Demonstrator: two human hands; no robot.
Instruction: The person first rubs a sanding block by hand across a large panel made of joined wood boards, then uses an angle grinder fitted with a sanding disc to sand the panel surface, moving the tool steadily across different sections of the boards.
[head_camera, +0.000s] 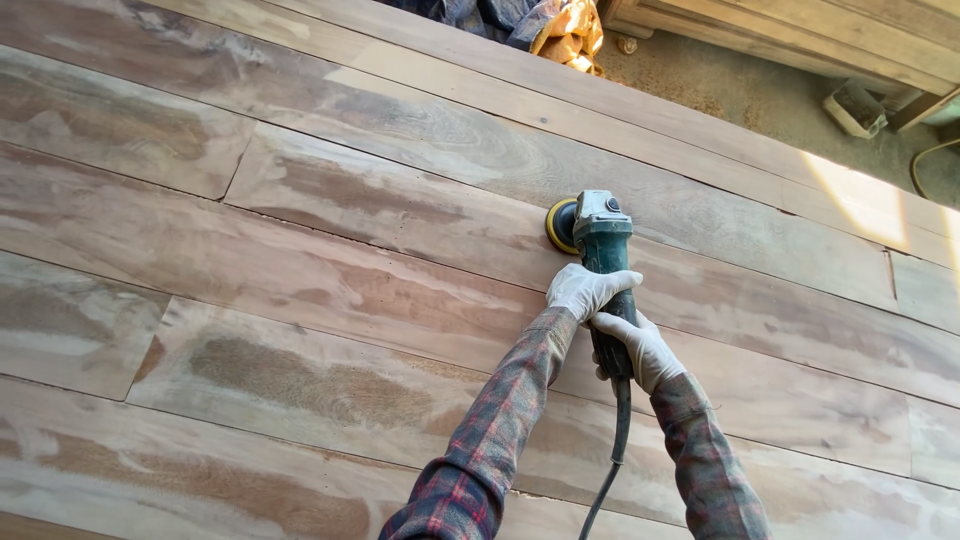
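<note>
Both hands in white work gloves, plaid flannel sleeves, on a green angle grinder (604, 262) w/ a yellow sanding disc (560, 225) at its head. Left hand (588, 288) sits further fwd, fingers wrapped over the grinder body just behind the grey gear head, closed firm on it. Right hand (642, 348) is behind it, closed around the rear of the handle, close to where the black power cord (612, 460) exits. Hands nearly touching each other along the tool. Cord hangs down btwn the two forearms and runs off the bottom edge.

Grinder lies roughly mid-frame, slightly right of centre, pointing away from the person. Disc is on the left side of the head, against the surface of a big wooden slab top (300, 290) made of long planks joined edge to edge. Exact disc contact angle hard to tell. Wood is patchy: grey-brown streaks, paler sanded areas, visible grain and seams running diagonally across the view.

Beyond the far edge of the slab: crumpled orange-yellow cloth (572, 35) near dark fabric at top centre, a dusty floor (740, 95), stacked timber (800, 30) at top right, and a small pale block (855, 108) on the ground. Sunlight patch falls on the planks at far right.
</note>
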